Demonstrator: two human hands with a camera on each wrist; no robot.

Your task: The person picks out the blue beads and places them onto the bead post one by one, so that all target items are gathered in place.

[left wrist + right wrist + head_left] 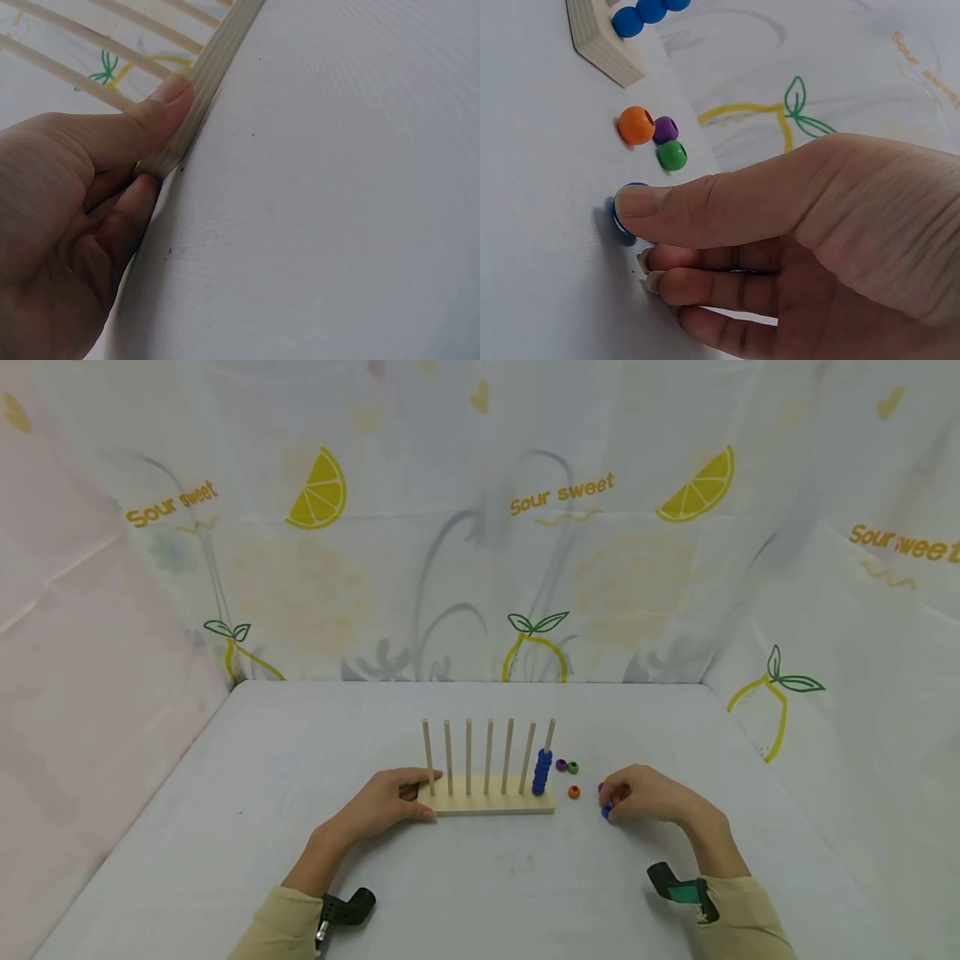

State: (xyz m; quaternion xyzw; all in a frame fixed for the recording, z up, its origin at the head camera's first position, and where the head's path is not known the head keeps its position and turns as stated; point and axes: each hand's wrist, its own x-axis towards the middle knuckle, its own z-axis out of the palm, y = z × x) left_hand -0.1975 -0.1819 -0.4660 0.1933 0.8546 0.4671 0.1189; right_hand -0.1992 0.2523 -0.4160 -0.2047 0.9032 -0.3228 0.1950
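A wooden peg rack [487,806] with several upright pegs stands on the table. Blue beads [542,772] are stacked on its rightmost peg, whose top is bare. My left hand [382,804] grips the rack's left end, with the thumb on the base [196,105] in the left wrist view. To the right of the rack, my right hand [648,795] pinches a blue bead [607,811] between thumb and fingers at the table surface. The thumb covers most of that bead [620,217] in the right wrist view. A purple bead [602,787] shows partly beside these fingers.
Between rack and right hand lie an orange bead [573,792], a purple bead [561,765] and a green bead [573,767]. A white cloth covers the table [480,893]. Printed curtains [450,568] hang behind and at both sides.
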